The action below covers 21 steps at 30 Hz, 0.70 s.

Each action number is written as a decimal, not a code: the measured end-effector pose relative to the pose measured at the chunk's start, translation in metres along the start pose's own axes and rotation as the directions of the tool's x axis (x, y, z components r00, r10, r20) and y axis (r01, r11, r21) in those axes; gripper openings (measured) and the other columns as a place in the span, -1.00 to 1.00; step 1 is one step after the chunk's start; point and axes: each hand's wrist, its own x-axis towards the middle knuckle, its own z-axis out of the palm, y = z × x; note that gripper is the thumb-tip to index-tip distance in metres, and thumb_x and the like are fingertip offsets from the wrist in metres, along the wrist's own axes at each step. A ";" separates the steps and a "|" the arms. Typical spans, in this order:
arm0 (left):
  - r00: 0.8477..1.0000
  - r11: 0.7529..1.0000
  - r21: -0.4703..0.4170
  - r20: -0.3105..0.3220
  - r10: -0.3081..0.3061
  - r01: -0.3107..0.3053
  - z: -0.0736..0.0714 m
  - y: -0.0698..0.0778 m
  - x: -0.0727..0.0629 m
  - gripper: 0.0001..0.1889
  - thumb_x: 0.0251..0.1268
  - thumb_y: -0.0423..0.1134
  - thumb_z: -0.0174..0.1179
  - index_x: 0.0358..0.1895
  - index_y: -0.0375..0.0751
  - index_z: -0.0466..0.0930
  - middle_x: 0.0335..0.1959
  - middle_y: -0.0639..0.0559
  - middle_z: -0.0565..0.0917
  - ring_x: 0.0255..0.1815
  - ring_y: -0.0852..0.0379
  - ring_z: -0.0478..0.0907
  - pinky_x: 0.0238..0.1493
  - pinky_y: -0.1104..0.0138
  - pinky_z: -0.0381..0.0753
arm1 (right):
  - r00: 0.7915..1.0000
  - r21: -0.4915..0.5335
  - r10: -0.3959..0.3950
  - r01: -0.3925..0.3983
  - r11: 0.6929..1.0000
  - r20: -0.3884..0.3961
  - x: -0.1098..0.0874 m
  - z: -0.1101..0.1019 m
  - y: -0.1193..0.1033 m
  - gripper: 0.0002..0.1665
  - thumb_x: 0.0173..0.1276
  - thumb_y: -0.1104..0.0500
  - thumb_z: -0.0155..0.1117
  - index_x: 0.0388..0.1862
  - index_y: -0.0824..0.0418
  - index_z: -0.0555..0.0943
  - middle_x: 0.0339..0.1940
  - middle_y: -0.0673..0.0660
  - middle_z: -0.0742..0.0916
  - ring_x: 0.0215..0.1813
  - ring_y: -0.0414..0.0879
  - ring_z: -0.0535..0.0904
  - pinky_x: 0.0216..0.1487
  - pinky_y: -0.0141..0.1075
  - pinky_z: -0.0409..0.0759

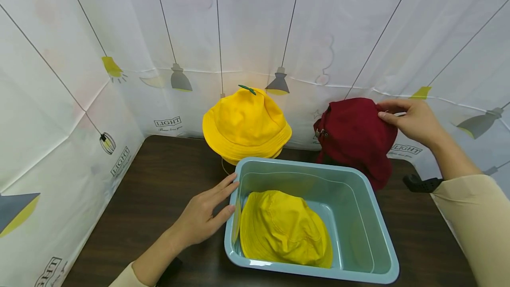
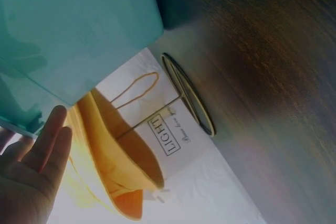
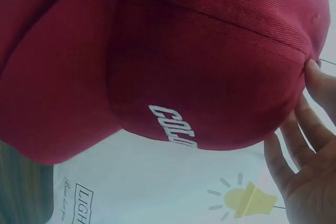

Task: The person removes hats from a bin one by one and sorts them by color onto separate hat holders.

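My right hand (image 1: 416,121) pinches the crown of a dark red baseball cap (image 1: 354,132) between thumb and fingers, beyond the basin's right back corner. White embroidered letters show on the cap's front (image 3: 173,127) in the right wrist view. At the left rim of a light blue plastic basin (image 1: 368,216), my left hand (image 1: 201,214) rests with its fingers nearly straight. A yellow bucket hat (image 1: 284,229) lies inside the basin, against its left side. Behind the basin, more yellow bucket hats (image 1: 247,123), stacked, with a green sprout on top, sit on a stand.
The stand's metal ring base (image 2: 189,95) shows in the left wrist view. All this is on a dark wooden table (image 1: 159,198). A white cloth printed with lamps (image 1: 247,25) rises along the back and left edges. A black wrist strap (image 1: 422,184) is at the right sleeve.
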 end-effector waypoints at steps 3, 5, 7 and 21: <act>1.000 1.000 -0.002 0.005 -0.004 0.004 -0.001 0.001 0.000 -0.43 0.57 -0.20 0.17 0.57 -0.20 0.38 0.65 -0.03 0.26 0.53 -0.03 0.39 0.38 -0.01 0.52 | 1.000 -0.004 0.012 -0.012 1.000 -0.001 -0.002 -0.004 -0.002 -0.51 0.51 0.05 0.39 0.28 0.31 0.67 -0.18 -0.28 0.72 -0.25 -0.59 0.55 -0.33 -0.58 0.59; 1.000 1.000 -0.005 0.008 -0.006 0.006 -0.001 0.001 0.000 -0.43 0.57 -0.20 0.17 0.57 -0.20 0.38 0.65 -0.03 0.26 0.53 -0.04 0.39 0.38 -0.01 0.52 | 1.000 -0.018 0.021 -0.021 1.000 0.002 -0.003 -0.006 -0.004 -0.47 0.52 0.02 0.37 0.31 0.32 0.65 -0.10 -0.08 0.78 -0.26 -0.61 0.53 -0.34 -0.59 0.58; 1.000 1.000 -0.004 0.010 -0.009 0.009 -0.002 0.002 0.001 -0.43 0.57 -0.20 0.17 0.57 -0.20 0.38 0.65 -0.02 0.26 0.53 -0.03 0.40 0.38 -0.01 0.53 | 1.000 -0.024 0.019 -0.019 1.000 -0.003 -0.003 -0.009 -0.007 -0.45 0.52 0.00 0.37 0.30 0.34 0.65 -0.10 -0.05 0.78 -0.27 -0.61 0.53 -0.33 -0.61 0.57; 1.000 1.000 0.001 -0.007 0.006 -0.006 0.000 0.001 0.001 -0.43 0.56 -0.20 0.17 0.55 -0.24 0.40 0.65 -0.02 0.27 0.52 -0.03 0.40 0.36 -0.04 0.54 | 0.999 -0.042 -0.015 0.013 0.999 -0.030 -0.013 -0.023 -0.042 -0.43 0.52 0.00 0.37 0.35 0.29 0.61 0.08 0.29 0.70 -0.25 -0.59 0.52 -0.33 -0.64 0.52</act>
